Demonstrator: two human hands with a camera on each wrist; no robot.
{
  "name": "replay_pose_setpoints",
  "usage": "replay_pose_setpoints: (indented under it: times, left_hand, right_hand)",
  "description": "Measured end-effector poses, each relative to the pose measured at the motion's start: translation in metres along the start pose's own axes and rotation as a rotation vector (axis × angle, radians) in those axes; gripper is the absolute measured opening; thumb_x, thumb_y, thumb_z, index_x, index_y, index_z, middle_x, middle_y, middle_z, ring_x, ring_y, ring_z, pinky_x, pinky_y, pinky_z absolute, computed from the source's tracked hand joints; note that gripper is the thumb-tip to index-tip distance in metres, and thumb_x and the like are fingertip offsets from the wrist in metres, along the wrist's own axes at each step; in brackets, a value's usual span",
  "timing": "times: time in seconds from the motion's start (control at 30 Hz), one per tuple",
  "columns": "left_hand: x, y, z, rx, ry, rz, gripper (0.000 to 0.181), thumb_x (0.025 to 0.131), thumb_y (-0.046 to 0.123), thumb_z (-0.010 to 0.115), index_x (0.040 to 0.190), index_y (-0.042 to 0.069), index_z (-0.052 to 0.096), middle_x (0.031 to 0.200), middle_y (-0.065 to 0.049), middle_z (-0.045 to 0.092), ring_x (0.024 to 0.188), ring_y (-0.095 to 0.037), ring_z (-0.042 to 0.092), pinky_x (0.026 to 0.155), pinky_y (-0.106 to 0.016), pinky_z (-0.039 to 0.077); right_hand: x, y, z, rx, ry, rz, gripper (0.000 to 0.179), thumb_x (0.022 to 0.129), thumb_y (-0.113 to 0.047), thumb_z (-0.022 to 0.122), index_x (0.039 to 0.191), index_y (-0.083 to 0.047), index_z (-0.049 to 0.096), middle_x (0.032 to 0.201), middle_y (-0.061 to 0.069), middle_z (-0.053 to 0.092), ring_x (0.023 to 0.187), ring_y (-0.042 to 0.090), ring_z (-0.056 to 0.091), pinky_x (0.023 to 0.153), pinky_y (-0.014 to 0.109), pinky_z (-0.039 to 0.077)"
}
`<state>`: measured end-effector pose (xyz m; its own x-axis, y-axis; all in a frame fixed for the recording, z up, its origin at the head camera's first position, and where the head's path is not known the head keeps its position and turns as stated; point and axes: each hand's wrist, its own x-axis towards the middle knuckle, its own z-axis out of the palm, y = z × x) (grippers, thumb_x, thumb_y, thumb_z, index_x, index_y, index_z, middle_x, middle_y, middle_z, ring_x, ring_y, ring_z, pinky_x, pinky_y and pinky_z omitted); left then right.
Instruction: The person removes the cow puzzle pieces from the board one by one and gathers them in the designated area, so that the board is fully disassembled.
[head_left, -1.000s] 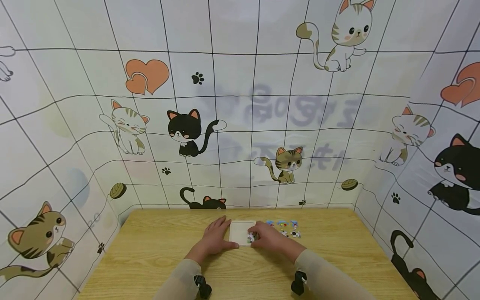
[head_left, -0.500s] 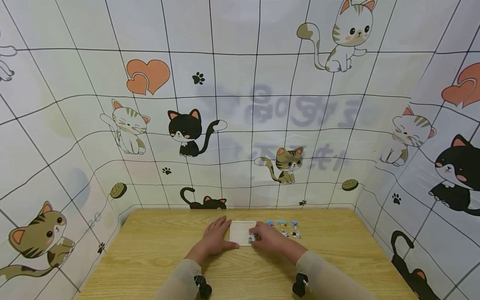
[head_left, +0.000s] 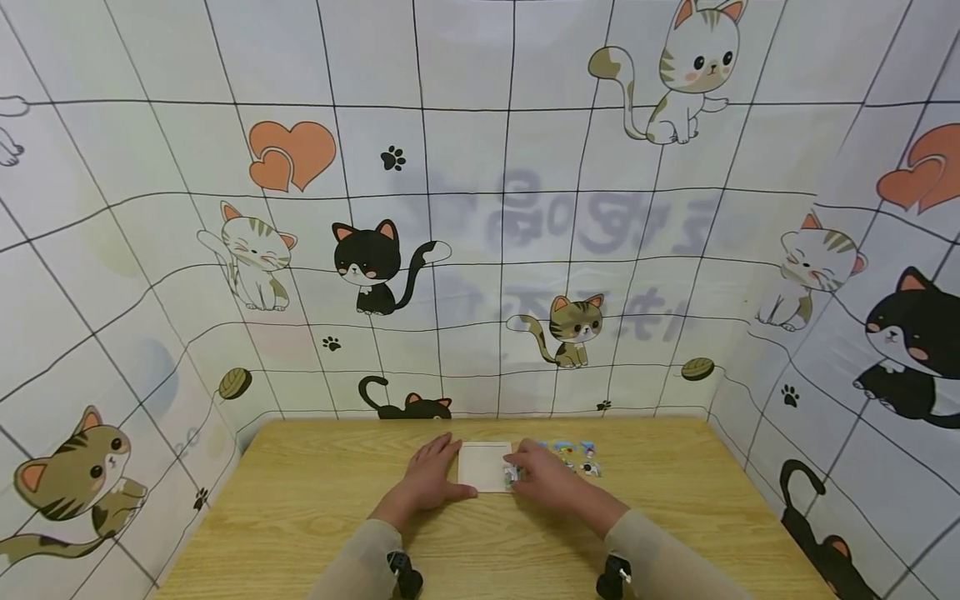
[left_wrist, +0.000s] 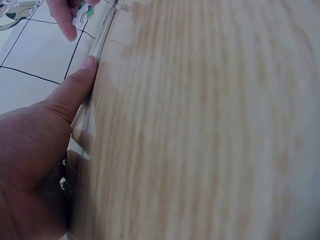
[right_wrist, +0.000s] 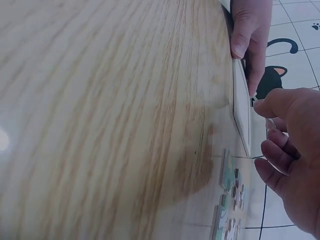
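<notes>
A shallow white puzzle tray (head_left: 480, 468) lies flat on the wooden table. My left hand (head_left: 430, 478) rests along its left side, fingers extended and thumb (left_wrist: 80, 82) laid against the near corner. Between thumb and fingertips, my right hand (head_left: 551, 482) pinches a small colourful puzzle piece (head_left: 512, 476) over the tray's right edge. In the left wrist view the piece (left_wrist: 86, 15) shows white and green, raised above the tray's rim. The right wrist view shows the fingers of my right hand (right_wrist: 295, 150) curled, mostly hiding the piece.
Several loose puzzle pieces (head_left: 589, 469) lie on the table (head_left: 360, 517) right of the tray, partly covered by my right hand. Behind and at both sides of the table hangs a white cloth (head_left: 480, 250) printed with cats and grid lines.
My right hand has shifted slightly right with the pinched puzzle piece, from above the tray's right part to its right edge. My left hand stays in place.
</notes>
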<state>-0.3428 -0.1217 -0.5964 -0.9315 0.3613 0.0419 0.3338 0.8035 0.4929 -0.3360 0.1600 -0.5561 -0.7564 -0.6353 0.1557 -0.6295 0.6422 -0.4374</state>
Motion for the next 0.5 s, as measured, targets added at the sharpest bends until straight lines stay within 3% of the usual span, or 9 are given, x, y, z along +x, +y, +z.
replay_pose_setpoints:
  times: [0.27, 0.5]
  left_hand:
    - [0.0, -0.001, 0.0, -0.01, -0.003, 0.002, 0.103, 0.081, 0.068, 0.073, 0.158, 0.012, 0.036, 0.165, -0.016, 0.024, 0.15, -0.042, 0.022, 0.116, -0.066, 0.018]
    - [0.0, -0.003, 0.001, -0.009, 0.004, 0.01, 0.103, 0.08, 0.069, 0.073, 0.158, 0.012, 0.037, 0.165, -0.016, 0.024, 0.15, -0.042, 0.023, 0.116, -0.066, 0.018]
  right_hand:
    - [-0.013, 0.001, -0.008, 0.059, 0.028, 0.055, 0.051, 0.093, -0.014, 0.074, 0.14, 0.0, 0.059, 0.097, 0.003, 0.047, 0.075, 0.011, 0.04, 0.061, 0.025, 0.038]
    - [-0.02, 0.008, -0.01, 0.116, 0.031, 0.099, 0.052, 0.096, -0.016, 0.072, 0.143, -0.001, 0.057, 0.104, 0.0, 0.049, 0.082, 0.01, 0.048, 0.063, 0.024, 0.045]
